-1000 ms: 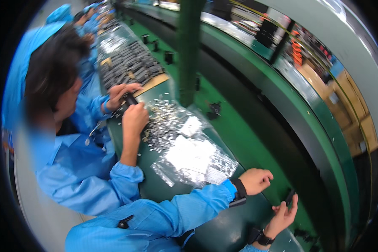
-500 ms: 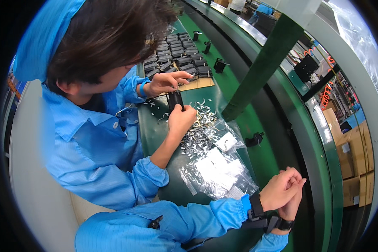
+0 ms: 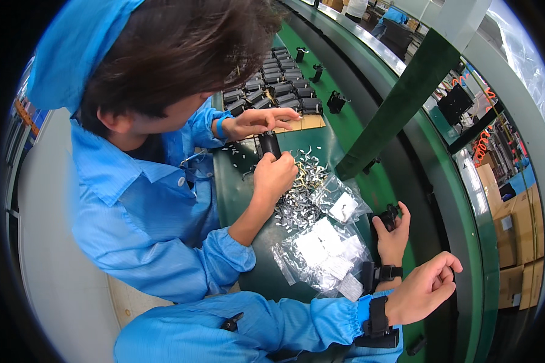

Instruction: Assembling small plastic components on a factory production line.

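Note:
My right hand (image 3: pixel 393 237) reaches out from under my left forearm, thumb and fingers closed around a small black plastic part (image 3: pixel 386 218) on the green conveyor belt. Whether the part is lifted off the belt, I cannot tell. My left hand (image 3: pixel 425 290) hovers above and nearer, fingers curled in; anything inside them is hidden. Black bands circle both my wrists. To the left, a co-worker in blue holds a black rectangular housing (image 3: pixel 269 145) with both hands, over a heap of small white and grey pieces (image 3: pixel 300 196) on the green table.
Clear plastic bags with white labels (image 3: pixel 321 248) lie at the table's near end. Rows of black housings (image 3: pixel 284 85) fill its far end, by a cardboard sheet (image 3: pixel 309 122). More black parts (image 3: pixel 336 101) stand along the belt. A green-wrapped post (image 3: pixel 399 103) rises beside it.
My right hand has left my left hand and moved forward onto the black part. My left hand stays curled on the near side. The whole view has shifted slightly.

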`<state>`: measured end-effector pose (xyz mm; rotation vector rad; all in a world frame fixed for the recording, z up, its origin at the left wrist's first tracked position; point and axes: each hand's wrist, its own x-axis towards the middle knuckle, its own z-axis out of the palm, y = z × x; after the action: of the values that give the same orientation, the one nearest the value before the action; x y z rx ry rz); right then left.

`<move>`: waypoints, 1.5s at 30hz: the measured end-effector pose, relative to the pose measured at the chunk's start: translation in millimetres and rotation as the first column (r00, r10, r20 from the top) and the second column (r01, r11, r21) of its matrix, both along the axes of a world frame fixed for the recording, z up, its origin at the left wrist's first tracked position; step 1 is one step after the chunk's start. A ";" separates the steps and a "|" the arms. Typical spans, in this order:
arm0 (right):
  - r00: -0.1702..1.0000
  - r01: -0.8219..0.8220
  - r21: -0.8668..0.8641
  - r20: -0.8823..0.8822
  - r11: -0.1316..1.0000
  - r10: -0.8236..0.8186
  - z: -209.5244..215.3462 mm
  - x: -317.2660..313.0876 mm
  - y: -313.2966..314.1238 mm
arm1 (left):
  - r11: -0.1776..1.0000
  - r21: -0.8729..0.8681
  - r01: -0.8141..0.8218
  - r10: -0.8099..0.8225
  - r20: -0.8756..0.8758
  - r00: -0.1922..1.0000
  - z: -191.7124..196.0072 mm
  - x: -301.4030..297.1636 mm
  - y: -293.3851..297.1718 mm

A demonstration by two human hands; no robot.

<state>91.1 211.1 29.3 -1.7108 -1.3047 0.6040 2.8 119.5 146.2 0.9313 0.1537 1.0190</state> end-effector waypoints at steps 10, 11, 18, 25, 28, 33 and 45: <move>0.918 0.338 0.230 -0.294 0.913 -0.265 77.5 18.6 -177.6 | 0.690 0.526 -0.497 0.681 -0.242 0.691 -10.1 -3.4 1.2; 0.918 0.367 0.262 -0.255 0.893 -0.303 81.3 18.7 -194.8 | 0.805 0.526 -0.274 0.504 -0.363 0.784 -9.1 -3.6 -1.7; 0.955 0.298 0.294 -0.087 0.908 -0.285 79.8 12.1 -235.8 | 0.855 0.482 0.192 0.029 -0.414 0.910 -15.0 -3.3 -5.6; 0.866 0.473 0.381 -0.368 0.794 -0.339 86.6 6.3 -231.0 | 0.929 0.255 0.268 -0.177 -0.331 0.927 -8.4 -3.1 -3.9; 0.891 0.425 0.422 -0.352 0.801 -0.288 92.7 6.4 -232.3 | 0.925 0.216 0.312 -0.240 -0.304 0.922 -5.0 -8.5 -6.9; 0.901 0.407 0.420 -0.332 0.811 -0.280 98.2 20.4 -249.8 | 0.930 0.136 0.341 -0.274 -0.359 0.892 5.2 -1.7 -21.3; 0.889 0.440 0.480 -0.354 0.759 -0.291 97.7 19.2 -248.2 | 0.921 0.335 0.198 -0.055 -0.390 0.919 -10.6 13.4 -40.9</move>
<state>110.2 -37.2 126.9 -1.2944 -0.8062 0.1747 16.2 78.6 135.6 1.4622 0.2210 0.7478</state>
